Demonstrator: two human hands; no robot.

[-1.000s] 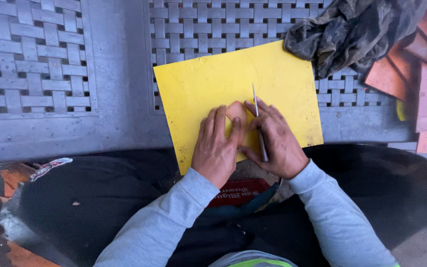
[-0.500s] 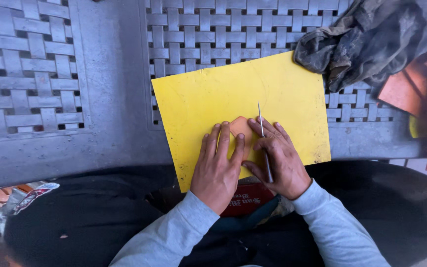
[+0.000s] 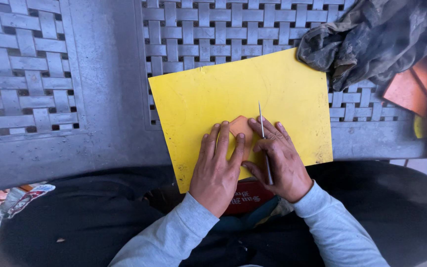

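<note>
Hands: left (image 3: 218,168) flattens leather piece (image 3: 240,126); right (image 3: 277,160) grips awl (image 3: 263,136).

Grey metal table (image 3: 105,89) with woven lattice panels, a dark crumpled cloth (image 3: 376,34) top right

A red label (image 3: 245,198) below the hands — crumpled printed wrapper (image 3: 18,200) far left.

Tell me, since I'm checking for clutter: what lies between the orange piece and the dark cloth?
Only bare yellow sheet and woven metal table separate the orange piece from the dark cloth, seen in the head view.
</note>
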